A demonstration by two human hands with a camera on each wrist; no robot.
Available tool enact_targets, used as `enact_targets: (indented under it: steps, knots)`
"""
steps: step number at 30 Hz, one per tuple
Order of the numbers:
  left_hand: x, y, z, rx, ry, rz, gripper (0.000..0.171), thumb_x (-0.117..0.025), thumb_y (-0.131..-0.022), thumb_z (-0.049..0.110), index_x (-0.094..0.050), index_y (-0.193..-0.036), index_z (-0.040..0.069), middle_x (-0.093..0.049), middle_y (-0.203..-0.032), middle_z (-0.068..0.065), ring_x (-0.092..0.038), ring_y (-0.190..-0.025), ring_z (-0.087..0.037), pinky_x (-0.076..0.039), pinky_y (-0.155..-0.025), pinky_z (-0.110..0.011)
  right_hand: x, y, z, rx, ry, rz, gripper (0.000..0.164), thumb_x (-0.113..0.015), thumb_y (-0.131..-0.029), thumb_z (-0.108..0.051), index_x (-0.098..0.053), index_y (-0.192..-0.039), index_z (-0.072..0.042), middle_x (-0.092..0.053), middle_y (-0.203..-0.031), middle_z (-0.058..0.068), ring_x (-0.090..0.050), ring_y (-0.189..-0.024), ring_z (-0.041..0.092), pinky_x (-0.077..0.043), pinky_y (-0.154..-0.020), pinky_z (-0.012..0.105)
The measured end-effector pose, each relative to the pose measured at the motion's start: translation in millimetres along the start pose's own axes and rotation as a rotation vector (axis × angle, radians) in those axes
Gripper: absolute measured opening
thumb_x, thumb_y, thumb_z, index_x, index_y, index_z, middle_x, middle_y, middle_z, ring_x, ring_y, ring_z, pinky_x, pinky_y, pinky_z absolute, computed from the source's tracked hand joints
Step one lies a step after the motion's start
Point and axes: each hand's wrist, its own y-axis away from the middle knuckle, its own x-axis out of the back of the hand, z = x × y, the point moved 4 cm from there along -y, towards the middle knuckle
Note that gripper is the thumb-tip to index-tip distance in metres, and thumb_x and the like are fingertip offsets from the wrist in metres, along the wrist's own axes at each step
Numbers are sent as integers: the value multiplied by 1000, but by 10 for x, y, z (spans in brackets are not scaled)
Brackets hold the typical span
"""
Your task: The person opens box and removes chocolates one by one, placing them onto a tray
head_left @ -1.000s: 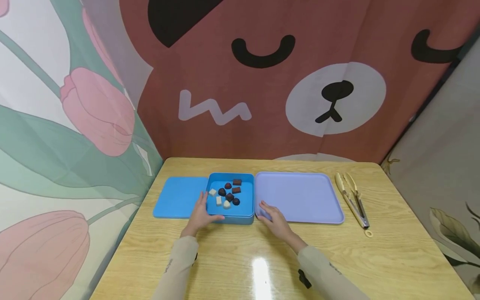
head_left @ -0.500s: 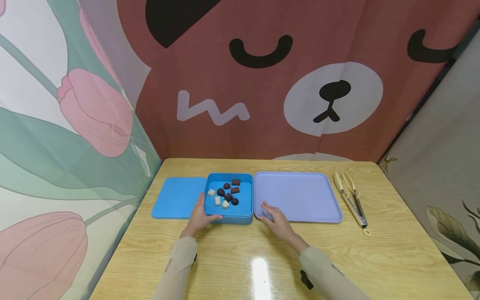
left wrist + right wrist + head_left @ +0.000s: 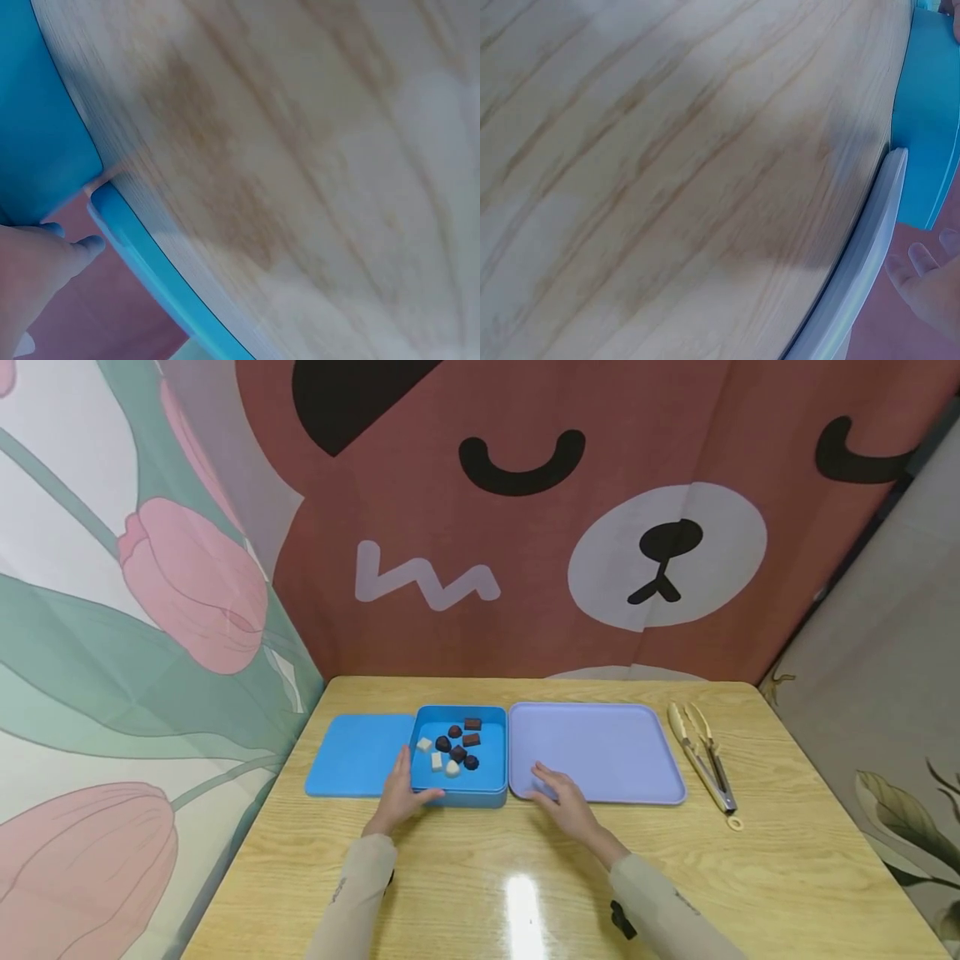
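Note:
My left hand (image 3: pixel 397 795) rests against the front left corner of an open blue box (image 3: pixel 480 798), fingers straight along its left side and thumb along the front. Inside the box lie several small chocolates (image 3: pixel 458 753), dark brown and white, in cubes, bars and rounded shapes. My right hand (image 3: pixel 570 806) hovers near the front left corner of a lavender tray (image 3: pixel 600 752), fingers spread loosely and holding nothing. In the right wrist view its fingertips (image 3: pixel 922 259) show beyond the tray's edge, near the blue box wall (image 3: pixel 926 112).
A flat blue lid (image 3: pixel 360 756) lies left of the box, right beside it. To the right of the tray are tongs (image 3: pixel 705 764) with cream tips and a hanging ring. Everything sits on a wooden table (image 3: pixel 450 885) before a patterned cloth backdrop (image 3: pixel 420 643).
My right hand has drifted a little to the right, away from the box and over the tray's front edge. The left hand, box and chocolates stay as they were.

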Motion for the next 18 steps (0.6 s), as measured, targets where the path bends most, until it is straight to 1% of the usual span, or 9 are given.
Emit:
enact_targets:
  steps: [3,9,14,18]
  knots:
    - [5,-2,-10,15,-16,-6,113,-70,-68,49,-2,-142,-1,-4,-147,-20,-9,-132,-37,-16,-102,-52,48,16,32,-7,13,1,42,-62,-84,-6,-50,-121,9,-41,-130,23,-40,-116,40,-31,-95,52]
    - [10,-8,14,41,-13,-17,109,-73,-71,41,-1,-143,0,-3,-147,-19,-7,-132,-37,-15,-102,-53,157,48,127,-7,47,9,42,-61,-85,-8,-50,-122,9,-42,-129,23,-40,-116,40,-31,-94,53]
    - [9,-8,19,42,-28,-30,109,-72,-72,42,0,-143,1,-2,-147,-18,-7,-132,-35,-14,-102,-53,273,107,194,-20,74,32,42,-62,-85,-9,-51,-120,9,-44,-128,23,-40,-115,40,-31,-93,54]
    - [13,3,15,28,-18,-20,108,-73,-72,40,-1,-142,-1,-3,-147,-20,-7,-131,-37,-14,-101,-55,371,168,234,-35,89,54,39,-61,-84,-7,-52,-118,10,-44,-127,25,-39,-115,42,-30,-93,56]
